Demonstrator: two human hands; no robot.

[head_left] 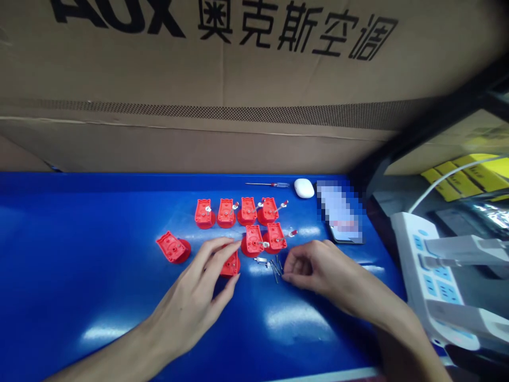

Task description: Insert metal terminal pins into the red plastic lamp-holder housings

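Observation:
My left hand has its fingers and thumb closed around a red plastic housing, partly hidden by the fingers. Beside it on the right lie small metal screws and a little white piece. My right hand is at these screws, fingers curled and fingertips pinched together; what they hold, if anything, is hidden. Just behind the hands stand two red housings with thin metal pieces sticking out. Farther back is a row of several similar housings. Another red housing lies tilted at the left.
A screwdriver, a white rounded case and a phone lie toward the back of the blue table. A large cardboard box walls off the back. At the right is a white power strip with plugs, near yellow boxes.

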